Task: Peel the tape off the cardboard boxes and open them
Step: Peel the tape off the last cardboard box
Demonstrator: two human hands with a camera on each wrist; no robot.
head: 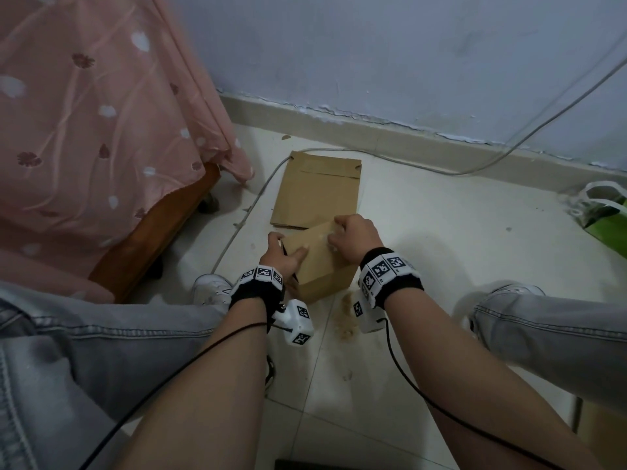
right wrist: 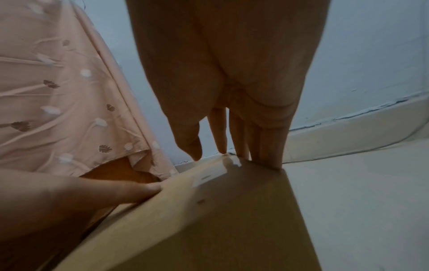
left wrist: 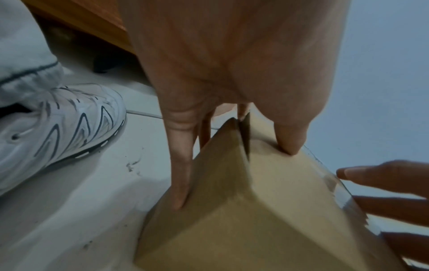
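Observation:
A small brown cardboard box (head: 319, 262) stands on the pale tile floor between my feet. My left hand (head: 283, 249) grips its left side, fingers (left wrist: 181, 183) down the side wall and thumb (left wrist: 290, 143) pressed on the top. A dark open seam (left wrist: 243, 139) shows at that near corner. My right hand (head: 349, 234) reaches over the top's far right edge, where shiny clear tape (right wrist: 228, 162) lies. Its fingertips (right wrist: 267, 161) touch the tape and edge with fairly straight fingers; the thumb hangs apart. The tape (left wrist: 334, 185) runs along the box's edge.
A flattened cardboard box (head: 319, 191) lies just beyond. A bed with a pink cloth (head: 101, 130) and wooden frame (head: 152, 239) stands at left. A grey cable (head: 244, 225) crosses the floor. A green bag (head: 607, 218) sits far right. My white shoes (head: 212, 290) flank the box.

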